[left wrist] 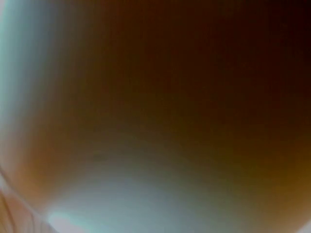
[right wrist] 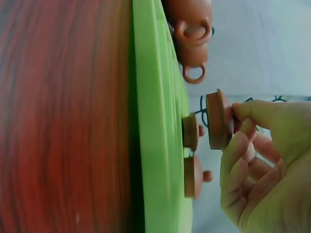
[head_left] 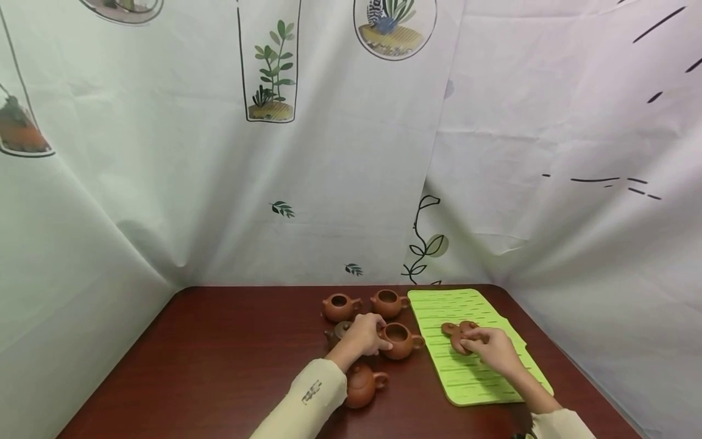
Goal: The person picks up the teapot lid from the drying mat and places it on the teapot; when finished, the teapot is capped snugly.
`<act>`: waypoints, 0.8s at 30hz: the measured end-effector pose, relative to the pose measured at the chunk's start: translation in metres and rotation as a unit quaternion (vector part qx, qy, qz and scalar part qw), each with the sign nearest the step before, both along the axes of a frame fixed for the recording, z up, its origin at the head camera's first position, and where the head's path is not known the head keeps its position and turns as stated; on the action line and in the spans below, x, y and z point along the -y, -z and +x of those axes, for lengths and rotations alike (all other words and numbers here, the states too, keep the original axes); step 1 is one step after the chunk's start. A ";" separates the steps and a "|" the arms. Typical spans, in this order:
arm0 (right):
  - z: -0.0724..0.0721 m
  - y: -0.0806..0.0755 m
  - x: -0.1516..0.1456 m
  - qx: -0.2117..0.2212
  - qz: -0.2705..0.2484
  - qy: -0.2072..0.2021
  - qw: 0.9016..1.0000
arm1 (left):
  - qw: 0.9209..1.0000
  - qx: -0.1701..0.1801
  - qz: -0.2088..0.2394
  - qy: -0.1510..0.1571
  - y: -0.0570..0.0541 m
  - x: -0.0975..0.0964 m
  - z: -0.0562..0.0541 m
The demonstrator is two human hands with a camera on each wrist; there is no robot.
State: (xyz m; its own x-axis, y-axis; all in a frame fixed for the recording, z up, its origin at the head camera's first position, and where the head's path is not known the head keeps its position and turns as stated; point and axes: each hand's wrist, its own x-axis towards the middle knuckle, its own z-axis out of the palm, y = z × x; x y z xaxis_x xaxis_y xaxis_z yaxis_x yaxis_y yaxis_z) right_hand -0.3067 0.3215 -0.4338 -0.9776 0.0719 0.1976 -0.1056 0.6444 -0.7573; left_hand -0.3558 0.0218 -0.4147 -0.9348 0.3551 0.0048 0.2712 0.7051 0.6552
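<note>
In the head view my left hand (head_left: 363, 334) grips the left side of a lidless reddish-brown clay teapot (head_left: 404, 349), covering its spout; its handle points right. My right hand (head_left: 495, 352) is over the green mat (head_left: 455, 381) and pinches a clay teapot lid (right wrist: 218, 121) by its knob. From the right wrist view, that held lid hangs on edge of the picture's tilt, apart from the mat. Two more lids, one small (right wrist: 191, 132) and one domed (right wrist: 193, 177), sit on the mat, knobs up. Blur and darkness fill the left wrist view.
Two lidless teapots stand at the back, one left (head_left: 338, 310) and one right (head_left: 387, 306). A darker lidded teapot (head_left: 333, 335) is partly behind my left hand. Nearer, a lidded teapot (head_left: 360, 390) stands beside the left sleeve. White printed cloth (head_left: 340, 164) hangs behind the table (head_left: 219, 360).
</note>
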 end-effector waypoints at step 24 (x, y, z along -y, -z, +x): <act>-0.014 -0.013 0.063 -0.039 -0.035 -0.023 0.998 | 1.000 -0.003 0.002 -0.013 0.000 -0.001 0.001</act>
State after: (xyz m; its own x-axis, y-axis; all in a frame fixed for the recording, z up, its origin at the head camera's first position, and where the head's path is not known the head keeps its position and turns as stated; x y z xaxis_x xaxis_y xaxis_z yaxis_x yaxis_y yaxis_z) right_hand -0.3206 0.2587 -0.4206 -0.9621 0.0431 0.2693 -0.1948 0.5825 -0.7892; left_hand -0.3544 0.0226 -0.4149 -0.9440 0.3298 0.0122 0.2565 0.7099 0.6559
